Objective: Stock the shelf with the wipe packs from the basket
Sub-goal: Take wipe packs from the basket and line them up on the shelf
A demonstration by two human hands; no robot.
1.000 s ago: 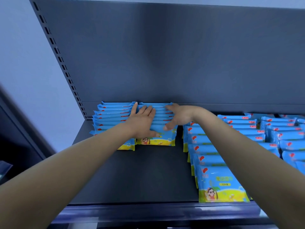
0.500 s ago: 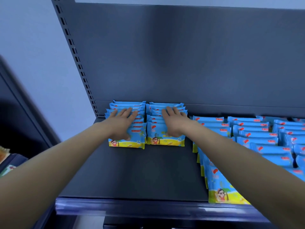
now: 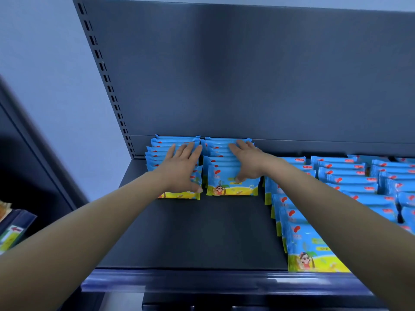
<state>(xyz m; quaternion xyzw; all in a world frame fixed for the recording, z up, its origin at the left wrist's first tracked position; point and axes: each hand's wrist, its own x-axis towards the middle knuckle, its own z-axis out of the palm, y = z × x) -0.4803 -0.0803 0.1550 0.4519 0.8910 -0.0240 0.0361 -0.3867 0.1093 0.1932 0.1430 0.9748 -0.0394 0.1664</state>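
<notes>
Blue wipe packs with a yellow bottom edge stand in rows on the dark shelf (image 3: 202, 232). My left hand (image 3: 183, 168) lies flat on the leftmost row (image 3: 175, 141), fingers spread, thumb at the front pack. My right hand (image 3: 247, 161) lies flat on the second row (image 3: 231, 187), fingers toward the back panel, thumb on the front pack. Neither hand has lifted a pack. A longer third row (image 3: 310, 254) runs to the shelf's front edge under my right forearm. The basket is out of view.
Several more rows of packs (image 3: 359, 176) fill the shelf's right side. A slotted upright post (image 3: 105, 72) borders the shelf on the left. A price rail (image 3: 202, 281) runs along the front edge. Another shelf with goods (image 3: 11, 232) shows at far left.
My left hand has shifted from the second row onto the leftmost row. My right hand has moved from that row's right side onto its top. The view has swung left.
</notes>
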